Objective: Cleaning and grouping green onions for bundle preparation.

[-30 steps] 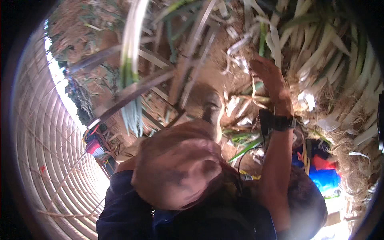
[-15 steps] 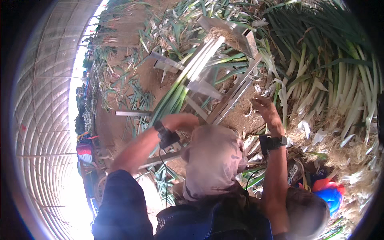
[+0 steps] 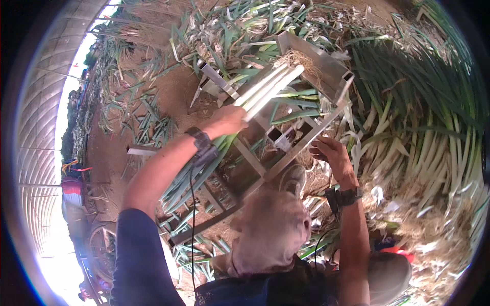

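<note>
A bundle of leeks (image 3: 278,84), with white stalks and long green leaves, lies slantwise across a metal frame (image 3: 265,173). My left hand (image 3: 229,120) is closed around the bundle where white turns to green. The bundle's roots rest at a metal end plate (image 3: 326,71) on the far side of the frame. To the right of the frame hovers my right hand (image 3: 332,157), its fingers loosely bent and apart, with nothing visible in them. It is close to the frame's right rail.
A big heap of leeks (image 3: 408,117) lies on the right, roots toward me. Loose leaves and peelings (image 3: 229,25) litter the far ground. Several cut green leaves (image 3: 153,120) are scattered on bare soil at the left. A shoe (image 3: 293,179) shows beside the frame.
My left hand has moved forward up the bundle and grips it nearer the white stalks. My right hand has shifted slightly, still empty. The whole view has turned and shifted a little.
</note>
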A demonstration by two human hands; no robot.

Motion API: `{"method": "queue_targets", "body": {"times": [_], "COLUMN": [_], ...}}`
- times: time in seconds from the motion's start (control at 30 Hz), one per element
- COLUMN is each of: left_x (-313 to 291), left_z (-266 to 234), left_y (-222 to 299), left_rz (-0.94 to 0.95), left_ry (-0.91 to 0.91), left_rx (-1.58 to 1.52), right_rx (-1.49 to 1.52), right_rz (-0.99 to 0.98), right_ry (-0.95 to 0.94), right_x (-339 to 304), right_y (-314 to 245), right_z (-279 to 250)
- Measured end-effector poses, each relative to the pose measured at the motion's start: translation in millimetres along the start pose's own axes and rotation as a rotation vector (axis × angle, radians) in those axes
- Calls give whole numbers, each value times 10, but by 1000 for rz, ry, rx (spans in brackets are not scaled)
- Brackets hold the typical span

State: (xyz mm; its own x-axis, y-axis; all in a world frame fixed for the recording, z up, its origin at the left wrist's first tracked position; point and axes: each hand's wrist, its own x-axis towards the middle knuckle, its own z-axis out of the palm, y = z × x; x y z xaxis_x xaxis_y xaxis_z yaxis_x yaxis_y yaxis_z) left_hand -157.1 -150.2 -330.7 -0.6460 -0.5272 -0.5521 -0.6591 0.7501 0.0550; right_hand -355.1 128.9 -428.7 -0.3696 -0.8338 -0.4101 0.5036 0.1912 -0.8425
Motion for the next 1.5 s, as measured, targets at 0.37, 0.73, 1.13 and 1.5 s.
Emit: {"method": "queue_targets", "body": {"times": [0.37,0.73,1.13,1.5], "left_x": [1097,820,-286,-1039], "left_z": [604,534,101,-9], "left_y": [300,245,8,-59], "left_rz": [127,199,149,211], "left_ry": [722,502,300,389], "left_rx": [523,96,-10,210], "right_rx": [-31,-147,-1276,-1169], "right_rz": [72,90,-419,-661], "right_ry": [-95,-55,366,880], "right_x": [2190,2285,1792,538], "right_y": [-206,-175,-457,-533], "right_z": [590,389,596,-328]}}
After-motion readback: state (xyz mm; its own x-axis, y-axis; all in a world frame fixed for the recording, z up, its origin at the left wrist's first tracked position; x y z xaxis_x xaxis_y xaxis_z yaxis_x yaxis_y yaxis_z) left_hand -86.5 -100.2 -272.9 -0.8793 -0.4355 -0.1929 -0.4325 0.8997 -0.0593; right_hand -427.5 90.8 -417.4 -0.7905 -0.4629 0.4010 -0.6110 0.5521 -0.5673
